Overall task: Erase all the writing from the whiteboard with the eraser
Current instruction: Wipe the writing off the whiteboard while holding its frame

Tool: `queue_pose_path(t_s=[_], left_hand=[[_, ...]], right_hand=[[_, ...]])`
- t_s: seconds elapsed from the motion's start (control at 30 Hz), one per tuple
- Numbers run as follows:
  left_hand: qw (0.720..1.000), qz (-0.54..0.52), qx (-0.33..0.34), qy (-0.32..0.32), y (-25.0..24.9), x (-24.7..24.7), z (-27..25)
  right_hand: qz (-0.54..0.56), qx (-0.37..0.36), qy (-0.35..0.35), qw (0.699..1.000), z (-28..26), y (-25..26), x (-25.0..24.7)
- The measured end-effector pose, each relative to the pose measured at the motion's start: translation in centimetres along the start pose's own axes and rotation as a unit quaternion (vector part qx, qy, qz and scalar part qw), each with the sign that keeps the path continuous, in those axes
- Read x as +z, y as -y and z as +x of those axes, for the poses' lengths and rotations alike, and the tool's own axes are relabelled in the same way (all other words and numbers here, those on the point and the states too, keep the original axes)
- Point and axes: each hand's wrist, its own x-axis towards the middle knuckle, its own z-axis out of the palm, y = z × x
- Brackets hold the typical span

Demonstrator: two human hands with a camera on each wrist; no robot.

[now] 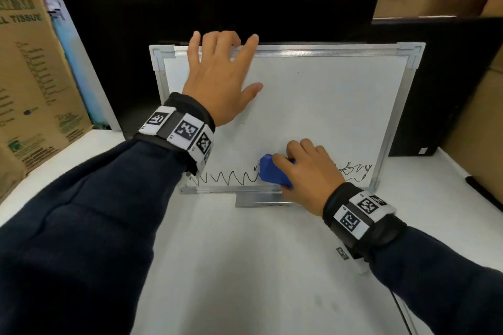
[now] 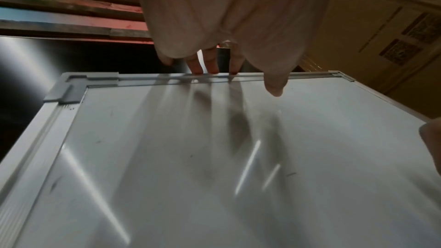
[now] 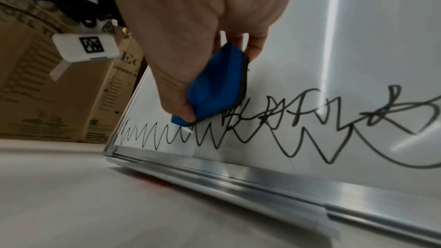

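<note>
A silver-framed whiteboard [image 1: 313,95] leans back against dark panels on a white table. Black zigzag writing [image 1: 226,177] runs along its bottom strip, shown closer as scribbles [image 3: 298,125] in the right wrist view. My right hand [image 1: 307,168] grips a blue eraser [image 1: 273,171] and presses its dark felt face to the board just above the zigzag; the eraser [image 3: 217,86] is pinched between thumb and fingers. My left hand [image 1: 220,73] lies spread on the upper left of the board, fingertips [image 2: 212,67] reaching over the top frame [image 2: 238,76]. The upper board surface [image 2: 214,157] is blank.
Black flat panels [image 1: 190,8] stand behind the board. A brown cardboard box [image 1: 30,76] fills the left side, more cardboard at the right [image 1: 479,117]. White table top [image 1: 245,266] spreads in front of the board, with a cable [image 1: 400,307] near my right forearm.
</note>
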Motion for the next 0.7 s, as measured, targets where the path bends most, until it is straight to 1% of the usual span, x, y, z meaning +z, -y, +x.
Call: queue_pose_path(t_s=[0.1,0.23,0.3,0.4,0.53,0.6,0.7], left_hand=[[1.0,0.001,-0.005,0.001,0.0,0.6,0.3],[1.0,0.0,-0.028,-0.007,-0.7,0.7,0.9],[0.999,-0.005,-0.037,-0.011,-0.9,0.6,1.1],[0.999,-0.009,-0.044,-0.017,-1.0,0.8,1.1],[0.998,-0.011,-0.052,-0.022,-1.1,0.9,1.2],[0.998,-0.008,-0.055,-0.021,-1.2,0.9,1.3],[0.998,-0.007,-0.059,-0.017,-1.4,0.8,1.5]], right_hand=[[0.011,-0.026,-0.033,0.999,0.9,-0.1,0.8],[0.03,-0.045,-0.044,0.998,2.3,1.0,1.2],[0.04,-0.04,-0.042,0.998,2.4,0.8,1.4],[0.056,-0.022,-0.033,0.998,1.4,-0.8,1.2],[0.053,-0.004,-0.049,0.997,-0.4,-3.5,0.9],[0.051,-0.005,-0.05,0.997,-0.6,-3.8,0.8],[0.053,-0.021,-0.054,0.997,0.6,-2.3,1.1]])
